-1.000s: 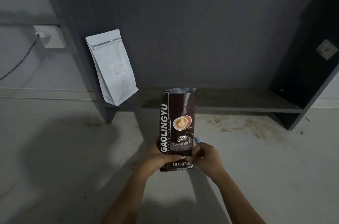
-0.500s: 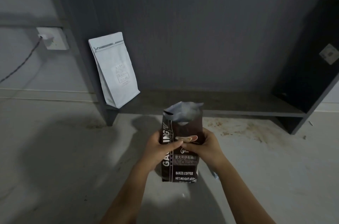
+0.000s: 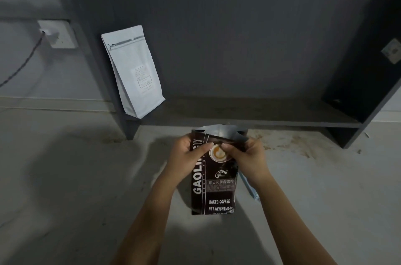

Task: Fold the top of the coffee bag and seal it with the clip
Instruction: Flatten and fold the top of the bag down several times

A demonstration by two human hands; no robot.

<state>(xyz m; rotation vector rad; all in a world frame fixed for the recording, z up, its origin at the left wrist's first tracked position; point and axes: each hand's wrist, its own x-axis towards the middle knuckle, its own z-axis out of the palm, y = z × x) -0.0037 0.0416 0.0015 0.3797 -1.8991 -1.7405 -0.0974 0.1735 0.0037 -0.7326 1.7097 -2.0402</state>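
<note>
A dark brown coffee bag (image 3: pixel 217 191) printed GAOLINGYU stands upright on the concrete floor in front of me. Its top is open, and the silver lining shows along the rear edge. My left hand (image 3: pixel 186 156) grips the bag's upper left side, thumb across the front. My right hand (image 3: pixel 249 156) pinches the upper right corner of the top, creasing it. A pale blue clip (image 3: pixel 251 188) lies on the floor just right of the bag, partly hidden behind my right wrist.
A white coffee bag (image 3: pixel 133 71) leans on the left end of a low dark shelf (image 3: pixel 249 115). A wall socket (image 3: pixel 58 34) with a plugged cable is at the left. Dirty concrete floor (image 3: pixel 65 178) surrounds the bag.
Both hands have slid from the bag's lower part up to its top. The top has gone from standing tall and open to being pressed and creased downward.
</note>
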